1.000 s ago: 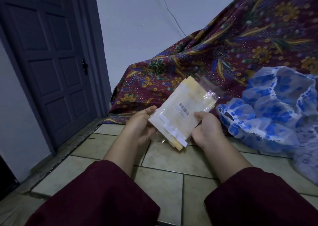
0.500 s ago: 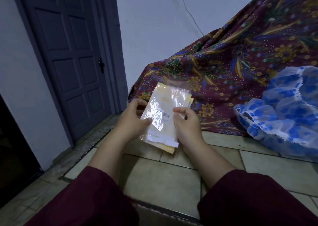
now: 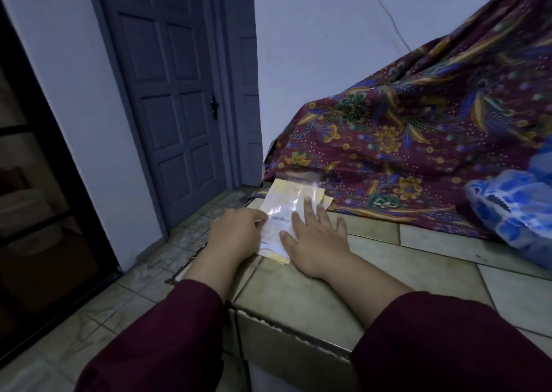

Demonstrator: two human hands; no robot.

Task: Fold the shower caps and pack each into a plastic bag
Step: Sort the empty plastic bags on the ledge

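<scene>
Dim room: grey panelled door (image 3: 176,98), pale wall (image 3: 313,48), tiled floor (image 3: 125,296), patterned maroon cloth (image 3: 418,140).

The surface (image 3: 373,275) is a raised ledge of pale, worn square tiles with dark grout lines, its front edge chipped. A flat plastic bag (image 3: 286,212) with a yellowish folded shower cap inside lies on it near its left end. A maroon floral cloth (image 3: 418,140) drapes onto its back part, and a heap of blue-patterned shower caps (image 3: 513,212) rests at its right.
</scene>
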